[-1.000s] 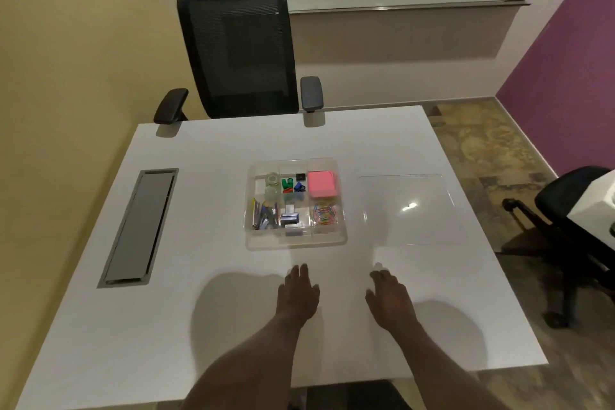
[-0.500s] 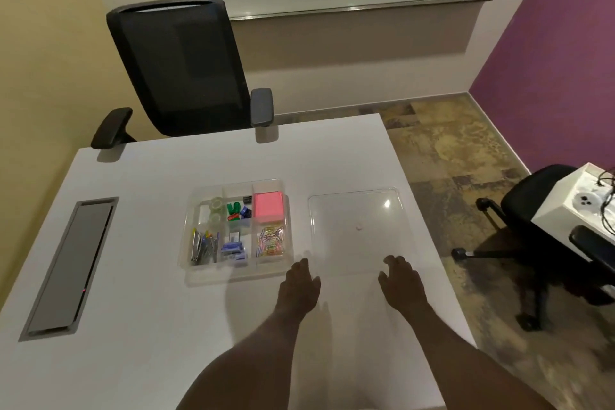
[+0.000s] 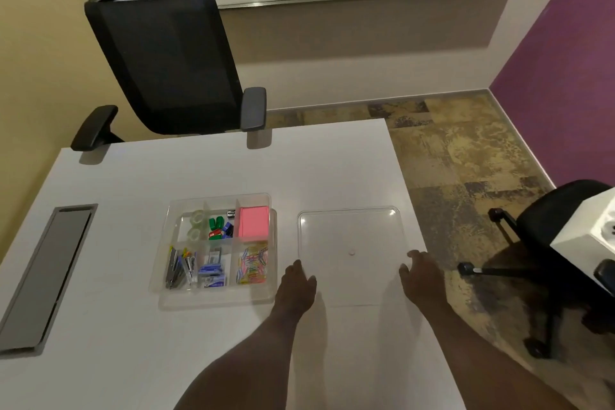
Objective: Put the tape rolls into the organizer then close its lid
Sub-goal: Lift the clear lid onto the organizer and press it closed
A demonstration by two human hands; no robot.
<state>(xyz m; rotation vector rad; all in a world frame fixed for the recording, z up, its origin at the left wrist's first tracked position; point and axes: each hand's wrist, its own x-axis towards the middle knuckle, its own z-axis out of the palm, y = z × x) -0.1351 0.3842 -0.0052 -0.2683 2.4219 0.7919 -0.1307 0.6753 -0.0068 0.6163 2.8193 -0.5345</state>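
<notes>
Both my hands are reaching further out than a moment ago, left hand [image 3: 297, 283] and right hand [image 3: 420, 278] spread wide and empty at the clear lid [image 3: 349, 243] edges, ready to lift it. Tape rolls [image 3: 195, 226] are sitting in the organizer [image 3: 266, 294] back-left compartment, so I'm judging only closing remains

White table [image 3: 139, 343] w/ organizer [image 3: 166, 296], lid [image 3: 349, 233]

tape rolls [image 3: 194, 225] in organizer [image 3: 216, 299] on table [image 3: 133, 343], lid [image 3: 349, 236] lying right of it
</notes>
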